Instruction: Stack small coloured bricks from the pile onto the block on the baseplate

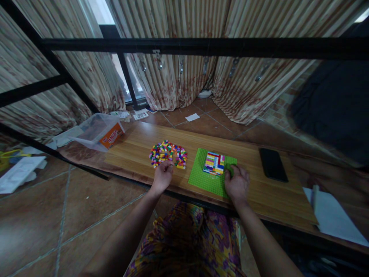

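Left hand (163, 176) picks at the pile of small bricks (168, 154); right hand (236, 183) rests on the green baseplate (205, 179) beside the brick block (214, 163).

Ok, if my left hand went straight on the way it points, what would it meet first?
Probably the pile of loose coloured bricks: your left hand points at its near edge, fingertips perhaps touching it; depth is unclear.
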Action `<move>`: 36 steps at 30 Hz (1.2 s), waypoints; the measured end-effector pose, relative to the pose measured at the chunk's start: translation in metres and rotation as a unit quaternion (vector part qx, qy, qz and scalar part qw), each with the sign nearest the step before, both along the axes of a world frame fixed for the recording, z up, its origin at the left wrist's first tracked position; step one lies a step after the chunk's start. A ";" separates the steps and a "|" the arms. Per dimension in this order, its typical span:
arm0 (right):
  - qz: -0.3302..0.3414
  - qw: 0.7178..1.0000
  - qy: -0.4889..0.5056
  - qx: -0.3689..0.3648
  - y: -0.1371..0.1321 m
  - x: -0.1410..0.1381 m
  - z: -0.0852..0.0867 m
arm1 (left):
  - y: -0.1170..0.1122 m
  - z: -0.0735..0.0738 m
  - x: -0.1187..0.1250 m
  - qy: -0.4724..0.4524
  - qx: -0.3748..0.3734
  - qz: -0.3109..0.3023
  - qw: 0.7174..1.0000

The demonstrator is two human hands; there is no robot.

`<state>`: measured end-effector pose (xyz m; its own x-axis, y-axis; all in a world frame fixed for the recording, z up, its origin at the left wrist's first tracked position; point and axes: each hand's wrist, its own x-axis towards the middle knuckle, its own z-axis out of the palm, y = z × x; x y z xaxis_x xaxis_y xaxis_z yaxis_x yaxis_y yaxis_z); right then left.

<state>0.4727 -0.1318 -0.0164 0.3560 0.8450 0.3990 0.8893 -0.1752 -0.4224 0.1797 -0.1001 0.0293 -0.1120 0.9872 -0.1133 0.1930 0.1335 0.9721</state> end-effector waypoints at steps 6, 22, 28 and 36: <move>0.003 1.000 -0.002 -0.005 0.000 0.001 0.000 | 0.001 -0.001 0.002 -0.013 -0.050 0.004 0.999; 0.007 1.000 0.006 0.005 0.000 0.001 -0.002 | 0.018 0.002 0.007 0.304 0.005 -0.030 0.952; 0.003 1.000 0.007 0.008 0.000 0.001 -0.001 | 0.018 0.001 0.007 0.300 0.026 -0.011 0.953; 0.008 1.000 0.005 0.003 0.001 0.002 -0.002 | 0.023 -0.001 0.011 0.325 0.011 0.018 0.946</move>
<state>0.4746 -0.1313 -0.0182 0.3471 0.8480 0.4005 0.8876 -0.1591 -0.4323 0.1907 -0.0773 0.0281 -0.1845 0.9828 0.0114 0.7458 0.1325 0.6529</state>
